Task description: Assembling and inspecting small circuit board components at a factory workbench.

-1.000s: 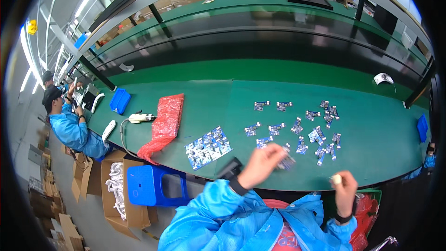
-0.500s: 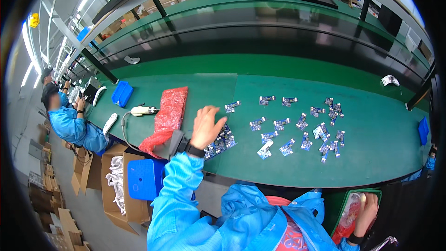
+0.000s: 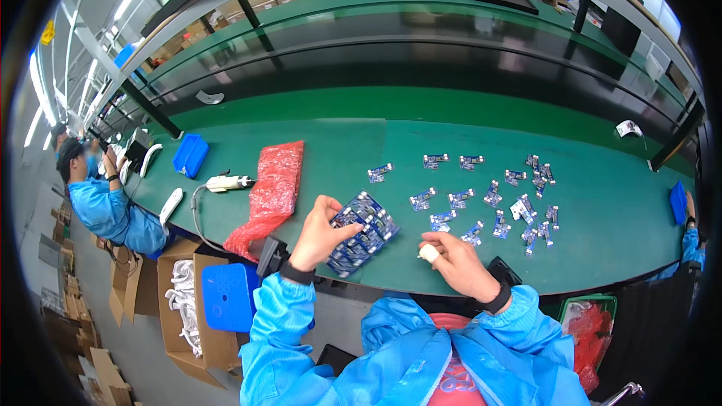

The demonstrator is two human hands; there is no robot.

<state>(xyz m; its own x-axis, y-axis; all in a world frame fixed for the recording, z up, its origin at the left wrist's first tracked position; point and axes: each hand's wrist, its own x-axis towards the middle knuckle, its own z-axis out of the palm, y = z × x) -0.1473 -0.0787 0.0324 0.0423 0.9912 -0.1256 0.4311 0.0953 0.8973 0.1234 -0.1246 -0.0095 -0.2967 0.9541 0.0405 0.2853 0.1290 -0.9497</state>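
My left hand [image 3: 320,234] grips the left side of a blue circuit board panel [image 3: 365,237], thumb on top. The panel is tilted up above the table's front edge and carries several rows of small parts. To its right, my right hand [image 3: 460,265] hovers low with fingers bent together and a white wrap or small white piece [image 3: 429,253] at a fingertip. Whether anything is pinched there is hidden. Beyond it, several small blue circuit boards [image 3: 459,198] lie spread over the green tabletop [image 3: 602,248], some of them overlapping toward the right.
Red bubble wrap [image 3: 277,180] and a white-bodied corded tool [image 3: 228,182] lie left of the panel. A blue tray [image 3: 191,155] sits farther left. Below the front edge are a carton of white parts [image 3: 183,308], a blue bin [image 3: 229,297] and a green bin [image 3: 611,308]. A co-worker [image 3: 105,199] sits at left.
My left hand has taken hold of the panel and raised it off the table. My right hand has come out of the green bin and moved left to the tabletop.
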